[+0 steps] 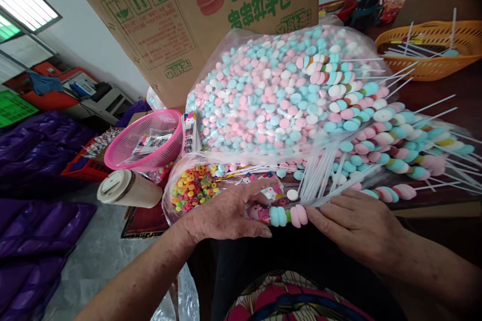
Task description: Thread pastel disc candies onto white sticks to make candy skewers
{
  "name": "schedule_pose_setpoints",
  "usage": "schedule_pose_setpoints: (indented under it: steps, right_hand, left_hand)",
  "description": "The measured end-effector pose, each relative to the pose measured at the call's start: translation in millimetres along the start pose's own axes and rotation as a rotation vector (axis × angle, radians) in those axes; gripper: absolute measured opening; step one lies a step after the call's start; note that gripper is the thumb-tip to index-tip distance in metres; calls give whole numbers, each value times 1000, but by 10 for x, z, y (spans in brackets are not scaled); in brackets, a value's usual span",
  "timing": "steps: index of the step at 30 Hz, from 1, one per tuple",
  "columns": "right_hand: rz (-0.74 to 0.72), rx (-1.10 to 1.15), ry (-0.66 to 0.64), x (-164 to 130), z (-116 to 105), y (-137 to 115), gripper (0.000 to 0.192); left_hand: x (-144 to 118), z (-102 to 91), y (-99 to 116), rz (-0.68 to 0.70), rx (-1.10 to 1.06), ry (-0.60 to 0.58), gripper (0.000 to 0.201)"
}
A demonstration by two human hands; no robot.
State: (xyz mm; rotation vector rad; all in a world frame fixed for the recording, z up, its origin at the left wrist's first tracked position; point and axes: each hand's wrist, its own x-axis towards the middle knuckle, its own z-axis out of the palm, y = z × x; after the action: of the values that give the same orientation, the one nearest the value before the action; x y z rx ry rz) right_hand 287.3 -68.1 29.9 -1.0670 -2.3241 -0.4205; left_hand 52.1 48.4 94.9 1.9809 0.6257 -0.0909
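- At the centre of the near side lies the candy skewer (278,216), its blue, green and pink pieces in a row; it points from nine o'clock to three o'clock, between the two hands.
- At its nine o'clock end, the left hand (229,210) spreads thumb and forefinger apart around a pink printed piece (259,213); I cannot tell whether the fingers grip it.
- At three o'clock, the right hand (357,225) lies palm down, thumb touching the skewer's pink end; its hold is hidden, so I cannot tell how tightly it closes.
- A single white candy (292,194) sits just beyond, at one o'clock; loose white sticks (318,178) lie between one and two o'clock.
- Toward ten o'clock, a clear bag holds coloured rings (196,188); past it stands a lidded cup (139,190), slightly tilted in view; farther out is a pink basket (113,154) with packets inside.
- At two o'clock, filled skewers (391,143) are heaped, sticks outward; at twelve, a big clear bag (256,105) bulges with pink, blue and white candies.
- Farthest, a cardboard box (211,45) stands toward eleven o'clock, its lettering upside down; an orange basket (425,69) of sticks sits between one and two.
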Motion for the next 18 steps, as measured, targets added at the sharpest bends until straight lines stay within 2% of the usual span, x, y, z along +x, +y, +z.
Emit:
schedule_pose_setpoints:
  steps: [2,3,6,8,12,16,18]
  right_hand:
    - [1,12,13,5,-1,-17,20]
    - [8,18,25,8,-2,-24,21]
    - [14,27,45,19,-5,-30,21]
    - [-1,26,33,22,-3,-18,21]
    - [-22,29,-1,16,15,6,22]
    - [89,140,-62,23,31,-22,28]
    - [141,180,-72,37,34,-42,28]
  left_hand:
    - [-4,-51,-23,-42,95,-20,87]
    - [2,-70,-30,-74,158,-41,83]
    - [30,-79,-28,-149,313,-132,45]
    - [47,-46,-13,-147,365,-133,29]
    - [52,52,-10,-144,489,-1,27]
    - [32,128,-82,-167,740,197,31]
    - [20,145,-125,-167,831,247,33]
